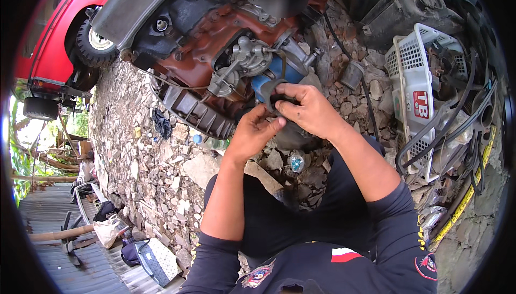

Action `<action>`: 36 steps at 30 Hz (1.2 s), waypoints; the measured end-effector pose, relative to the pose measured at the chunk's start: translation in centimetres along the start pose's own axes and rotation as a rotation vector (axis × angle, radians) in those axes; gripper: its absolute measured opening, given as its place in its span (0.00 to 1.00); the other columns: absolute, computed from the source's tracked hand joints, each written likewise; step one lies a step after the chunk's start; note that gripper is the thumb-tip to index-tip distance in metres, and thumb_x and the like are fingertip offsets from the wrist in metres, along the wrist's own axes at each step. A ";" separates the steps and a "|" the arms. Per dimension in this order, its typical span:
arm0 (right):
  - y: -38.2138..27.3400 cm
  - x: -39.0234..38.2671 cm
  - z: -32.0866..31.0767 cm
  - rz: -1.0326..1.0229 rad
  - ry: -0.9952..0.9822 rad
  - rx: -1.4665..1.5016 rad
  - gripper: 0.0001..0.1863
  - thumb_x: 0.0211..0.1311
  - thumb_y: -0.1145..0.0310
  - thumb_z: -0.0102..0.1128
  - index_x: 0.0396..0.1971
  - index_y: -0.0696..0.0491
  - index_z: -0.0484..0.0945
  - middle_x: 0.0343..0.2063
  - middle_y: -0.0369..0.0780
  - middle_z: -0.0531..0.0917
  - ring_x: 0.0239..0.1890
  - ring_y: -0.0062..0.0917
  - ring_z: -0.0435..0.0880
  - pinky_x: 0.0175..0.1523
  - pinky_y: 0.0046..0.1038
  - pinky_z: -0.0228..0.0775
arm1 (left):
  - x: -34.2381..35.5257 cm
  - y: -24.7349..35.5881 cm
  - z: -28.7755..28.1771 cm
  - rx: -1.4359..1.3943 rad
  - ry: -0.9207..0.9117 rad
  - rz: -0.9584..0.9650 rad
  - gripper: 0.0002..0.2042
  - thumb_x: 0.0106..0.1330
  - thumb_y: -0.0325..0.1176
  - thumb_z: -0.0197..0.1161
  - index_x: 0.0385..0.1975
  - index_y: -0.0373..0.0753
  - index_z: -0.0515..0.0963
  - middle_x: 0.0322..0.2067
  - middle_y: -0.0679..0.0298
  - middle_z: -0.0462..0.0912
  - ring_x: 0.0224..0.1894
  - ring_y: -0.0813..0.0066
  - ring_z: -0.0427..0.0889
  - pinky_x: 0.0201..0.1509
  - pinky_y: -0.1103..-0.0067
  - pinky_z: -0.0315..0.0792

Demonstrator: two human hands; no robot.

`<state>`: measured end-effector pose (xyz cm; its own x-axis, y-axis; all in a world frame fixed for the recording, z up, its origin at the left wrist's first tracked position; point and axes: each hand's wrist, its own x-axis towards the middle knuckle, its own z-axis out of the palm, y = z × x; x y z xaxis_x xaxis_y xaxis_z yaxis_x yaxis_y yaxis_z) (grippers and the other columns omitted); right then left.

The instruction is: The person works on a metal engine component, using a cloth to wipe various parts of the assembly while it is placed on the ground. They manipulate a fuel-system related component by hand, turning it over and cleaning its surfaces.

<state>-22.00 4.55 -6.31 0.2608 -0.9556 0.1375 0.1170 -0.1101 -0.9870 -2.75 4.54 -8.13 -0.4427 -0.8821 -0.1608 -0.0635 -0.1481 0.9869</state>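
Both my hands meet in front of a red-brown engine block [188, 63], around a short dark grey hose-like piece [270, 93]. My right hand [310, 110] pinches its right side between thumb and fingers. From the lower left, my left hand [251, 134] closes its fingertips on the lower part of the same piece. Just behind it is a blue cylindrical part [260, 83] of the engine; whether the piece touches it I cannot tell. A silver metal pump [251, 57] is bolted on above. My fingers partly hide the grey piece.
Broken stones cover the ground. A white plastic basket [416, 84] of parts stands right, with black hoses [430, 143] beside it. A small metal can [352, 74] lies near the engine. A red vehicle [54, 36] is at upper left; a pickaxe [67, 235] lies lower left.
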 end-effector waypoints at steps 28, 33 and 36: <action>-0.1 0.9 3.5 0.120 0.478 1.236 0.18 0.75 0.60 0.49 0.55 0.56 0.73 0.58 0.43 0.77 0.60 0.30 0.74 0.68 0.30 0.61 | 1.2 -2.4 -4.7 0.766 0.450 -0.115 0.20 0.70 0.42 0.55 0.44 0.27 0.79 0.36 0.52 0.86 0.42 0.56 0.85 0.50 0.65 0.74; 2.7 3.5 3.1 -0.131 0.183 1.352 0.06 0.74 0.65 0.45 0.38 0.50 0.71 0.41 0.39 0.77 0.49 0.29 0.74 0.61 0.33 0.62 | 1.1 -1.6 -5.2 0.240 0.658 -0.038 0.12 0.73 0.32 0.48 0.39 0.32 0.79 0.34 0.60 0.86 0.33 0.74 0.83 0.39 0.78 0.76; -0.6 4.6 5.0 -0.024 0.429 1.293 0.07 0.73 0.64 0.45 0.39 0.49 0.71 0.42 0.37 0.77 0.50 0.28 0.73 0.62 0.33 0.60 | 1.0 -2.1 -6.6 0.060 0.710 0.079 0.12 0.73 0.31 0.47 0.39 0.32 0.78 0.31 0.60 0.85 0.32 0.74 0.82 0.39 0.78 0.76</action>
<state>-16.06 1.55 -4.68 -0.0415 -0.9922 -0.1172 0.9853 -0.0212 -0.1697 2.87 0.98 -10.44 0.2395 -0.9702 -0.0361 -0.1129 -0.0648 0.9915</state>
